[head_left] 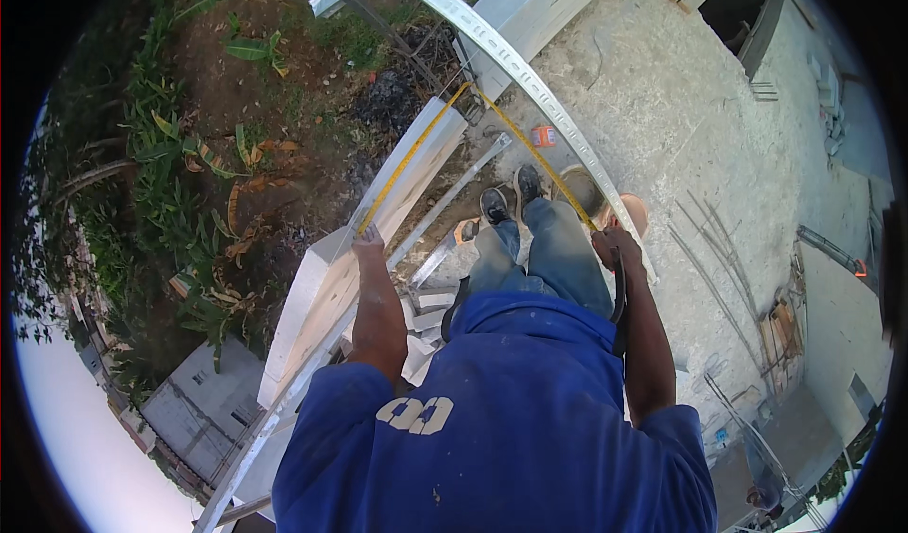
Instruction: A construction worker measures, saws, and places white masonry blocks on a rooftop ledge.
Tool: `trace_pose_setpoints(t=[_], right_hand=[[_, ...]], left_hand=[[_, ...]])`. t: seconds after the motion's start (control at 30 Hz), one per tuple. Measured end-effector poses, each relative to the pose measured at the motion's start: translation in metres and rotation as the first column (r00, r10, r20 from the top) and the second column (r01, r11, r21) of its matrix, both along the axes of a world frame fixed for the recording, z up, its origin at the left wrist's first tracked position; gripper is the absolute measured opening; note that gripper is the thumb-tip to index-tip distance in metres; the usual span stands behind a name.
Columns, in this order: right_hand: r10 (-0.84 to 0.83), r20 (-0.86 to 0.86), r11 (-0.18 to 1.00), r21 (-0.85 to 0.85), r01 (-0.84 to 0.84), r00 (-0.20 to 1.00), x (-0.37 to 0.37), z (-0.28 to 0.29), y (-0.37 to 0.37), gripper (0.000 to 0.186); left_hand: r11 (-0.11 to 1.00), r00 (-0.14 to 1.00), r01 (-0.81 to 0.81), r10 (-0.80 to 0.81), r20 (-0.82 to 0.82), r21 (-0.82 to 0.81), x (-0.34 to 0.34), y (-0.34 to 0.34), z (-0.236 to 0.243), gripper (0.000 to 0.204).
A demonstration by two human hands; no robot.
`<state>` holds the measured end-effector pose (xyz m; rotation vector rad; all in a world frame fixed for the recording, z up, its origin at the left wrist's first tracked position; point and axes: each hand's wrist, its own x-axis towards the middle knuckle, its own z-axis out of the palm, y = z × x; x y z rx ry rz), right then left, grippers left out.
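A yellow tape measure (407, 159) runs up from my left hand along the top of a pale block wall (307, 320), bends sharply near the wall's far end, and comes back down to my right hand. My left hand (367, 240) rests on the wall's edge with its fingers closed on the tape's end. Over my right thigh, my right hand (617, 247) is closed round the other part of the tape; the case is not clearly visible. Close past that hand, a long perforated metal profile (530, 74) stretches away and curves across the view.
A narrow metal strip (454, 197) leans along the wall's inner side. Beyond my feet stand a small red container (543, 136) and a round bucket (582, 188). Thin rods (714, 249) lie on the rough concrete floor (662, 107). Outside the wall, the ground drops to plants (236, 155).
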<state>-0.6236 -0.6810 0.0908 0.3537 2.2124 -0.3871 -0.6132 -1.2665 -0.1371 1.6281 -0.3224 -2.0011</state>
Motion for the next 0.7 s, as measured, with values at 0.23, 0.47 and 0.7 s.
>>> trace_pose_setpoints(t=[0.23,0.47,0.7], right_hand=[[0.011,0.001,1.0,0.006,-0.011,1.0,0.003,-0.006,0.003,0.052],[-0.081,0.017,0.996,0.039,0.081,0.997,0.004,-0.009,-0.005,0.054],[-0.086,0.037,0.995,0.046,0.084,0.996,0.002,0.001,-0.001,0.053]], left_hand=[[1.0,0.998,0.0,0.001,0.062,-0.025,-0.003,0.023,0.019,0.037],[0.999,0.997,-0.049,0.05,0.055,-0.012,-0.003,0.002,0.009,0.036],[0.999,0.999,0.025,-0.026,0.047,0.034,-0.002,0.001,0.002,0.038]])
